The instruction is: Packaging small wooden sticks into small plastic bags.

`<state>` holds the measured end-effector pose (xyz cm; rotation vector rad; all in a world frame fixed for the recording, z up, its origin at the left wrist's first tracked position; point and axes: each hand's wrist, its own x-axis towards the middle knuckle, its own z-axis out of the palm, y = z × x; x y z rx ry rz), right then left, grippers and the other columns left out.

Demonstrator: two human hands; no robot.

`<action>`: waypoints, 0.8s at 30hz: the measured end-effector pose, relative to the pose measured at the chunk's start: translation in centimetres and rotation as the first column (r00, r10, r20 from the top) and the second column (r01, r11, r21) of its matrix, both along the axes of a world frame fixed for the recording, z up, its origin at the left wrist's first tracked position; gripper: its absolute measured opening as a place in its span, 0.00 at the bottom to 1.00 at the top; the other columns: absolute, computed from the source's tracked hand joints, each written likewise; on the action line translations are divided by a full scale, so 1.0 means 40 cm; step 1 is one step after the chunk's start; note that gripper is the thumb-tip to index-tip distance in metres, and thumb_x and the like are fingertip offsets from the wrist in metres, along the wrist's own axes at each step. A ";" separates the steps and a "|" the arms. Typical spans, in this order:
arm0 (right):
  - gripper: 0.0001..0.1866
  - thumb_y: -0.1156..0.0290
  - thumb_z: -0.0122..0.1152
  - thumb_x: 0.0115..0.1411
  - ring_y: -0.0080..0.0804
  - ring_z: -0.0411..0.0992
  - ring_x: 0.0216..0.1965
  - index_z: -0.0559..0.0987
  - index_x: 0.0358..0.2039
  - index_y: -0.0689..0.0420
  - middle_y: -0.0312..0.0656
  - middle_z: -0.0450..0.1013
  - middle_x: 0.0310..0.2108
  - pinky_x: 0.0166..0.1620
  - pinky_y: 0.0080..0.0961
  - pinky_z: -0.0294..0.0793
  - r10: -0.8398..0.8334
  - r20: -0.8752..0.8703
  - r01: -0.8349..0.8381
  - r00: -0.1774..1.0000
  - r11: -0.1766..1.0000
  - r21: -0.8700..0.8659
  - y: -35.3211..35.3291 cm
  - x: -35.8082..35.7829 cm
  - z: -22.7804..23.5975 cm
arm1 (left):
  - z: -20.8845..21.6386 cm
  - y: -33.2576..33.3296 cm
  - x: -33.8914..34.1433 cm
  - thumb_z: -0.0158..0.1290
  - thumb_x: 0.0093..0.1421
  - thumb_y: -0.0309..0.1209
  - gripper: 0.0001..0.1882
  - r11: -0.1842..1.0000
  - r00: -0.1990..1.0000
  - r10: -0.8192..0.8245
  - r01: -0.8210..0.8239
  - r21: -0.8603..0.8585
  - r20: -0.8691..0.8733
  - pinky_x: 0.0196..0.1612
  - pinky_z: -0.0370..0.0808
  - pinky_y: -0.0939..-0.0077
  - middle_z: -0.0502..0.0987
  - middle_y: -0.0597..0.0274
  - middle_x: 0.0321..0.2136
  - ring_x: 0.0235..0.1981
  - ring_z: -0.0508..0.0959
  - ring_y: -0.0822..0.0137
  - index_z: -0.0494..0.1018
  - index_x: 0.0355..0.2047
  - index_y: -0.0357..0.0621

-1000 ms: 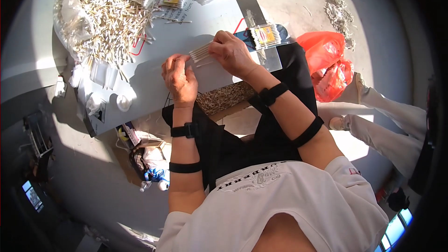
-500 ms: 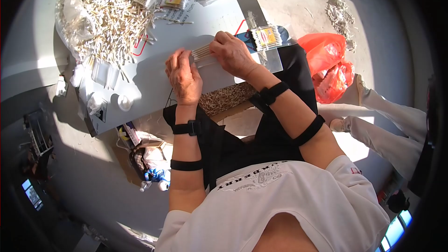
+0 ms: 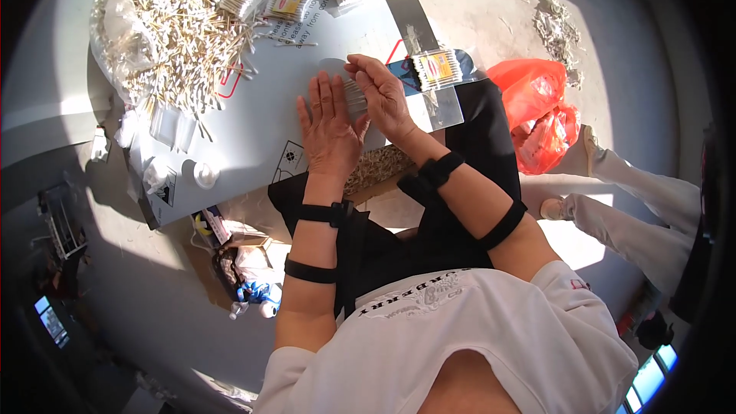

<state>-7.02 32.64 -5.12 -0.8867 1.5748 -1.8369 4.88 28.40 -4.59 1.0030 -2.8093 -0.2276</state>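
Between my hands, a clear bag of cotton swabs [image 3: 353, 95] lies on the grey tabletop [image 3: 257, 119], mostly covered by them. My left hand [image 3: 331, 129] is laid flat over the bag's left part, its fingers stretched out. Around the right end of the bag bend the fingers of my right hand [image 3: 386, 101], thumb near the index finger; their exact grip on the plastic is partly hidden. A filled swab pack [image 3: 438, 69] with a yellow card rests to the right, on a dark blue piece at the table's edge.
A large heap of loose swabs [image 3: 180, 23] covers the far left. Several filled packs [image 3: 287, 4] lie at the back. Small clear containers [image 3: 173, 129] and a round white lid [image 3: 205, 173] sit front left. Red plastic bags [image 3: 540, 123] stand right of the table, near another person's legs [image 3: 636, 184].
My left hand has shifted right and flattened over the bag of swabs. My right hand has turned onto its side and moved slightly right, and the bag now shows less between them.
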 end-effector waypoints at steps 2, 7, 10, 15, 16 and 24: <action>0.14 0.78 0.48 0.65 0.29 0.71 0.49 0.72 0.50 0.65 0.44 0.72 0.47 0.51 0.21 0.70 -0.010 -0.042 0.012 0.999 0.998 0.056 0.002 0.008 0.011 | 0.001 0.003 0.003 0.54 0.58 0.47 0.42 1.000 1.000 0.010 -0.010 0.005 0.010 0.68 0.41 0.51 0.50 0.48 0.67 0.69 0.49 0.52 0.51 0.66 0.40; 0.13 0.78 0.59 0.58 0.29 0.74 0.40 0.76 0.44 0.64 0.43 0.72 0.38 0.41 0.22 0.73 0.024 -0.292 0.051 0.956 0.968 0.247 -0.076 -0.036 0.031 | 0.005 -0.012 0.022 0.54 0.59 0.43 0.40 0.993 0.983 0.102 -0.093 0.066 -0.150 0.68 0.41 0.51 0.50 0.44 0.66 0.68 0.49 0.49 0.51 0.65 0.37; 0.13 0.72 0.64 0.52 0.41 0.73 0.36 0.78 0.39 0.61 0.45 0.71 0.38 0.40 0.31 0.74 0.056 -0.670 0.132 0.740 0.965 0.226 -0.170 -0.080 0.040 | 0.003 -0.048 0.055 0.54 0.59 0.37 0.36 0.981 0.949 0.190 -0.176 0.077 -0.250 0.67 0.45 0.52 0.51 0.43 0.65 0.67 0.51 0.48 0.53 0.63 0.35; 0.11 0.67 0.65 0.49 0.47 0.70 0.40 0.79 0.32 0.58 0.46 0.72 0.35 0.44 0.37 0.72 0.235 -0.810 0.043 0.538 0.951 0.305 -0.257 -0.086 0.032 | 0.001 -0.177 0.128 0.56 0.53 0.26 0.31 0.906 0.838 0.409 -0.419 0.053 -0.362 0.60 0.59 0.53 0.63 0.49 0.57 0.59 0.62 0.47 0.61 0.57 0.40; 0.11 0.66 0.65 0.49 0.47 0.71 0.40 0.79 0.31 0.58 0.46 0.72 0.35 0.43 0.37 0.73 0.241 -0.765 0.016 0.597 0.950 0.311 -0.260 -0.066 0.035 | 0.011 -0.213 0.141 0.57 0.50 0.23 0.28 0.878 0.805 0.444 -0.478 0.012 -0.393 0.57 0.61 0.53 0.67 0.52 0.51 0.55 0.65 0.48 0.64 0.52 0.43; 0.14 0.61 0.59 0.51 0.49 0.76 0.37 0.79 0.30 0.60 0.51 0.74 0.36 0.42 0.40 0.76 0.367 -0.743 0.008 0.560 0.894 0.447 -0.401 0.111 0.085 | -0.071 -0.330 0.143 0.45 0.44 0.18 0.17 0.851 0.714 0.382 -0.519 -0.077 -0.587 0.53 0.64 0.54 0.73 0.48 0.43 0.48 0.69 0.47 0.70 0.38 0.36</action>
